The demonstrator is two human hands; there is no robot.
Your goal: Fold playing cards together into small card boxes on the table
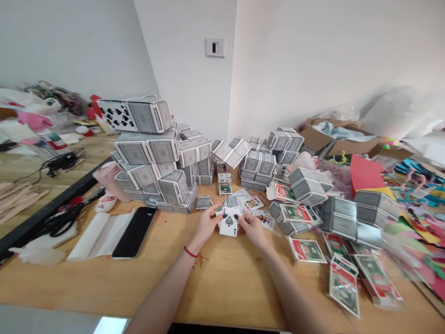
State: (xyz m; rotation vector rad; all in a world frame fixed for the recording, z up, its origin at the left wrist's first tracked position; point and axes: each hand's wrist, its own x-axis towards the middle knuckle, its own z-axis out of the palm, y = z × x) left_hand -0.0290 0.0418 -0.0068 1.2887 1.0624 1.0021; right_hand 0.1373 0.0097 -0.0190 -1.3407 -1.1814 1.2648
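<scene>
My left hand [206,223] and my right hand [253,230] hold a small fan of playing cards between them, with an ace of spades [228,222] facing me. A red string bracelet [190,252] circles my left wrist. Just beyond my right hand, loose face-up cards [252,203] lie on the wooden table [215,283]. A grey-backed card deck box [203,202] lies beyond my left hand. Several opened packs in green-and-red wrappers [306,249] lie to the right.
A tall pile of grey card boxes [149,157] rises at the back left. On the left are a black phone [135,232], black scissors [64,219] and white paper [100,235]. Coloured paper scraps [417,218] and a cardboard box [339,139] crowd the right.
</scene>
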